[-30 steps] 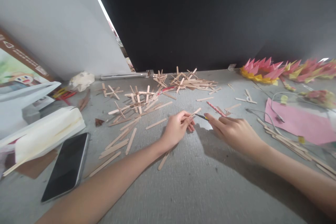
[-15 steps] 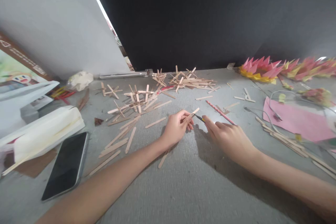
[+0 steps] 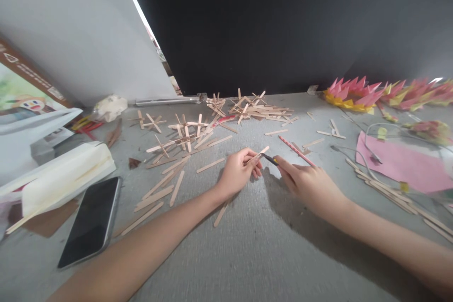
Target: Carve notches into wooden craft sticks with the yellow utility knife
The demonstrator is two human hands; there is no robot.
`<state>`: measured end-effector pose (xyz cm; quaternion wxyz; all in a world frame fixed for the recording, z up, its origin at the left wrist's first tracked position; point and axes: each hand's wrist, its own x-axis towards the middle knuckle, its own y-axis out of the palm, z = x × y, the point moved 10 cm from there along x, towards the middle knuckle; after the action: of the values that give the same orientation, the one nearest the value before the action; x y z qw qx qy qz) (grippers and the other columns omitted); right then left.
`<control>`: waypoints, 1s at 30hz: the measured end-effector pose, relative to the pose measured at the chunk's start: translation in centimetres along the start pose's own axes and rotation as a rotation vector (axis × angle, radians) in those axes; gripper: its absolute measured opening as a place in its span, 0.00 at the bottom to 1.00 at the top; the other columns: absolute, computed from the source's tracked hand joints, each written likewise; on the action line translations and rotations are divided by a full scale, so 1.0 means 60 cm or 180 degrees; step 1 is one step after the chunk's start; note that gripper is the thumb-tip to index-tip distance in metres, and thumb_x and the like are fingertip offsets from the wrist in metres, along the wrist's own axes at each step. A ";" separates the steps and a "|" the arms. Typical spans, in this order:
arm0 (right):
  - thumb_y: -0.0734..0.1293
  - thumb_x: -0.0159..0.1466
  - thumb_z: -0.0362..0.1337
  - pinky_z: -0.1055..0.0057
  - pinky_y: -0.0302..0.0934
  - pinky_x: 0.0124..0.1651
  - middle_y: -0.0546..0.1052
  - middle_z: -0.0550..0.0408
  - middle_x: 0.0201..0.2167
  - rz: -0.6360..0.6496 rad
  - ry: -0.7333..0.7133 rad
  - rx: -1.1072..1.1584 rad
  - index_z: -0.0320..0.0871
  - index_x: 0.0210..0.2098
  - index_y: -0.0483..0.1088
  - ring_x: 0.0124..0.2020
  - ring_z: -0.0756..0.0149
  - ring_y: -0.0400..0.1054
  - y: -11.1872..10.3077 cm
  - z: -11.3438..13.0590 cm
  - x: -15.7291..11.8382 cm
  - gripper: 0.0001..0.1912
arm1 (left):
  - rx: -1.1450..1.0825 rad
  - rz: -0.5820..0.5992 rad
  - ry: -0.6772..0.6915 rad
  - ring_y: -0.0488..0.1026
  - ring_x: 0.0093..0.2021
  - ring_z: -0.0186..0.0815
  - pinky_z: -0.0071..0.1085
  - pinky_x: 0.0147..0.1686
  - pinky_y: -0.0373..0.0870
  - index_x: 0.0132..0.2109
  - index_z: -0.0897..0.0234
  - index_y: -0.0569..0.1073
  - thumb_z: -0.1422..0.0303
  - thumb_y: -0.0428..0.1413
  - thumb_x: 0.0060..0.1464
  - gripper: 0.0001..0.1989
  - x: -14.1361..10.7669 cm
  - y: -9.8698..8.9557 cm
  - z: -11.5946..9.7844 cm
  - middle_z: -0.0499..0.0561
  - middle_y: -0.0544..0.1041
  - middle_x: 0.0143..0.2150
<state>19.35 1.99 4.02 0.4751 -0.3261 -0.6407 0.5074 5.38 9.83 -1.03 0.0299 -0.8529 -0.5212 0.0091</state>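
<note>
My left hand [image 3: 242,170] pinches a pale wooden stick [image 3: 264,151], whose upper end sticks out past the fingertips. In my right hand [image 3: 306,179] is a dark, thin-tipped tool [image 3: 269,159] with a bit of yellow on it; its tip meets the stick beside my left fingers. Just beyond my right hand lies a red patterned strip [image 3: 296,151]. A loose wooden stick [image 3: 210,165] lies left of my left hand, and another stick [image 3: 221,214] pokes out from below my left wrist.
Crossed sticks [image 3: 184,132] and a stick pile [image 3: 265,109] spread along the back. A phone [image 3: 90,222] and white packet [image 3: 69,174] lie left. Pink and yellow paper shapes [image 3: 354,94], pink paper [image 3: 403,160], a cable and long thin sticks [image 3: 385,186] are on the right.
The view has shifted very slightly. My right hand and the dark tool have tilted a little against the stick; my left hand keeps its hold.
</note>
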 end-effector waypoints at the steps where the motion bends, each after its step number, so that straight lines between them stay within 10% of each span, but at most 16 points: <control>1: 0.54 0.78 0.38 0.68 0.37 0.26 0.78 0.54 0.21 -0.0072 0.0019 0.0053 0.41 0.62 0.71 0.16 0.69 0.65 0.000 0.002 -0.001 0.21 | -0.0035 -0.0001 0.0009 0.78 0.27 0.34 0.29 0.28 0.73 0.41 0.65 0.73 0.55 0.58 0.68 0.15 0.000 -0.001 0.002 0.52 0.80 0.32; 24: 0.55 0.77 0.52 0.71 0.46 0.28 0.61 0.62 0.22 0.0800 0.0429 0.2582 0.42 0.42 0.78 0.23 0.70 0.50 0.021 -0.054 0.037 0.26 | -0.0546 0.0101 -0.0121 0.78 0.26 0.34 0.29 0.26 0.72 0.41 0.64 0.71 0.53 0.59 0.65 0.17 0.010 -0.007 0.004 0.51 0.78 0.31; 30: 0.56 0.77 0.52 0.71 0.47 0.28 0.65 0.60 0.22 0.0633 0.0386 0.2259 0.41 0.47 0.80 0.22 0.70 0.52 0.027 -0.058 0.030 0.27 | -0.0241 -0.0039 -0.0085 0.74 0.24 0.31 0.27 0.25 0.68 0.41 0.63 0.71 0.54 0.54 0.68 0.16 0.006 -0.009 0.005 0.49 0.77 0.30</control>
<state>21.90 5.22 3.10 0.5441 -0.2312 -0.3608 0.7214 5.03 10.43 -1.27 -0.0093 -0.8500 -0.5267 0.0006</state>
